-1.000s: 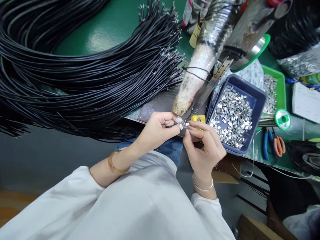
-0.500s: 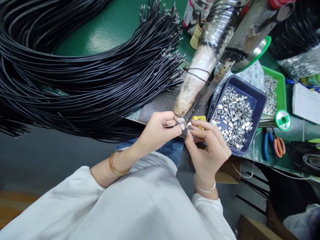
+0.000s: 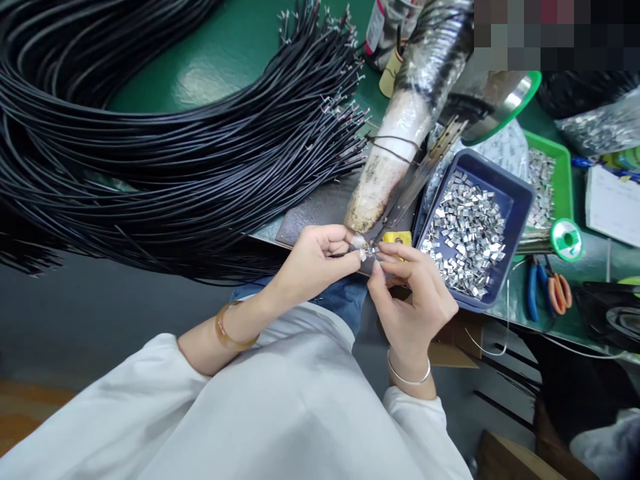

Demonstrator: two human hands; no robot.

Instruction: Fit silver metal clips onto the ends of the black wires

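Observation:
My left hand [image 3: 323, 257] pinches the end of a black cable [image 3: 340, 254] below the mouth of a wrapped duct [image 3: 380, 167]. Close on its right, my right hand [image 3: 415, 280] has thumb and fingertips together on a small shiny metal piece [image 3: 374, 249], beside the cable's end. The fingertips hide part of both. A thin metal bar [image 3: 425, 167] slants down to the fingertips, and a yellow object [image 3: 397, 238] lies just behind my right fingers. To the right sits a blue tray [image 3: 515, 200] of small metal pieces.
A large bundle of black cables [image 3: 200, 153] covers the left of the green table [image 3: 210, 73]. At right are a green tray [image 3: 563, 173], a spool [image 3: 567, 240], blue-handled pliers [image 3: 533, 290] and an orange-handled tool [image 3: 559, 293]. Open cardboard boxes [image 3: 515, 460] stand below.
My right hand has shifted slightly left, bringing the small metal piece up against the cable's end. My left hand has barely moved.

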